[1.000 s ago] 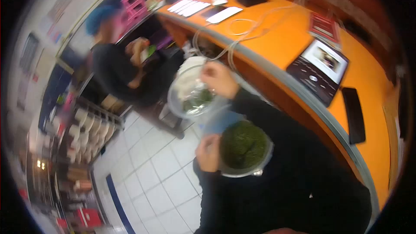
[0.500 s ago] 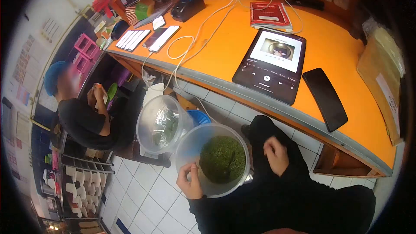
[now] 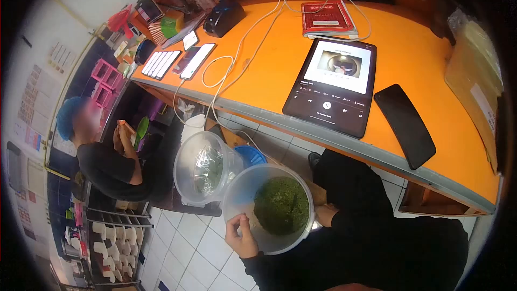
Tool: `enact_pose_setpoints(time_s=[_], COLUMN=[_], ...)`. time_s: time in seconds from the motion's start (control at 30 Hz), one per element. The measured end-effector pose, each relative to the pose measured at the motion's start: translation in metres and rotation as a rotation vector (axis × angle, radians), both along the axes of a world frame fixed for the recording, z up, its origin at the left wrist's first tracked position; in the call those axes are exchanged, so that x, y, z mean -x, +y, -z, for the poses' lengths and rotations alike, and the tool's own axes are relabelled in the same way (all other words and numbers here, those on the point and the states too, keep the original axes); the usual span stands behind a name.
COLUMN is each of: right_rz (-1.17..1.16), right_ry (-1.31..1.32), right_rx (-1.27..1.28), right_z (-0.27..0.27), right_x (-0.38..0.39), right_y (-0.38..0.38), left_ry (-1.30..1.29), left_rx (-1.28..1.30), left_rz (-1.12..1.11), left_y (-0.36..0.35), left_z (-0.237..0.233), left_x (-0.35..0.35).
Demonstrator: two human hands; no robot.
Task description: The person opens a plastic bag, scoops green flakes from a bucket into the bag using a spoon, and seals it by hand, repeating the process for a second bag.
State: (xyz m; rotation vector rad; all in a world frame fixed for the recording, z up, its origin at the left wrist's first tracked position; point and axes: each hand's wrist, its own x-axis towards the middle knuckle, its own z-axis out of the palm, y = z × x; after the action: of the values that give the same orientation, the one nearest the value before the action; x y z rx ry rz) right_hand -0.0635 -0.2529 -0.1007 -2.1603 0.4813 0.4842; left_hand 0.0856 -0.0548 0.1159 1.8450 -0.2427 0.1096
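Observation:
A clear plastic tub (image 3: pixel 237 186) stands in front of my lap, with chopped green leaves (image 3: pixel 280 205) in it. My left hand (image 3: pixel 242 237) is at the tub's lower left rim with its fingers curled together; what they hold, if anything, is too small to make out. At the tub's right side, low by my thigh, is my right hand (image 3: pixel 326 215), its fingers mostly hidden. A brown surface (image 3: pixel 319 194) shows just beyond it. Behind the tub is a second clear tub (image 3: pixel 186 170) with a clear plastic bag (image 3: pixel 209 170) of something green inside.
An orange desk (image 3: pixel 258 83) holds a tablet (image 3: pixel 328 105), a dark phone (image 3: pixel 405 126), a red book (image 3: pixel 328 17), lit phones (image 3: pixel 197 61) and white cables. A blue basket (image 3: pixel 250 155) sits behind the tubs. At left, a co-worker (image 3: pixel 110 170) in a blue cap holds something small.
My right hand has moved from above my thigh down and left to the tub's right side. My left hand stays at the rim. The view has shifted slightly.

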Motion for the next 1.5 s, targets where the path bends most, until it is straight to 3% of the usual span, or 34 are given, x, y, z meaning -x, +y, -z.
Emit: enact_pose_setpoints(time_s=[0.13,0.23,0.47,0.57,0.67,0.77,0.83,0.97,1.13,1.27,1.33,1.37,1.43,1.5], right_rz=[-0.077,-0.066,-0.025,-0.122,-0.144,-0.094,-0.204,-0.164,0.062,-0.007,-0.204,-0.215,-0.373,-0.397], right_ry=[0.165,0.132,0.121,0.019,0.113,0.002,0.212,0.027,-0.072,-0.150,-0.212,-0.202,-0.224,-0.583], right_rx=[0.102,0.121,0.095,0.079,0.095,0.067,0.006,0.158,0.097,-0.014,-0.403,-0.406,-0.762,-0.790], right_z=[-0.048,-0.058,0.000,0.022,0.019,0.044,0.029,0.013,-0.103,-0.177,-0.215,-0.242,-0.288,-0.282], right_x=[-0.010,-0.012,-0.012,-0.012,-0.013,-0.010,-0.016,-0.004,0.006,0.017,0.019,0.019,0.014,-0.008], right_y=[-0.003,-0.005,0.002,0.004,0.004,0.004,-0.004,-0.004,-0.026,-0.072,-0.097,-0.103,-0.107,-0.097], left_ry=[-0.020,-0.027,-0.067,-0.054,-0.043,-0.029,-0.030,-0.051,-0.061,-0.087,-0.105,-0.135,-0.132,-0.147], left_rx=[-0.013,-0.049,-0.122,-0.115,-0.087,-0.068,-0.076,-0.114,-0.131,-0.193,-0.230,-0.267,-0.278,-0.311], left_rz=[0.011,0.020,0.052,0.040,0.000,0.015,0.010,0.034,0.035,0.094,0.133,0.189,0.213,0.327], left_y=[0.003,0.004,0.007,0.006,0.000,0.000,0.000,0.008,0.004,0.002,-0.002,-0.002,-0.001,0.001], left_z=[0.009,0.006,0.007,0.004,-0.002,-0.001,-0.001,0.008,0.003,-0.003,-0.012,-0.015,-0.014,-0.016], left_x=[-0.005,-0.005,-0.007,-0.005,-0.002,-0.003,-0.004,-0.007,-0.005,-0.004,-0.001,0.000,0.002,0.002])
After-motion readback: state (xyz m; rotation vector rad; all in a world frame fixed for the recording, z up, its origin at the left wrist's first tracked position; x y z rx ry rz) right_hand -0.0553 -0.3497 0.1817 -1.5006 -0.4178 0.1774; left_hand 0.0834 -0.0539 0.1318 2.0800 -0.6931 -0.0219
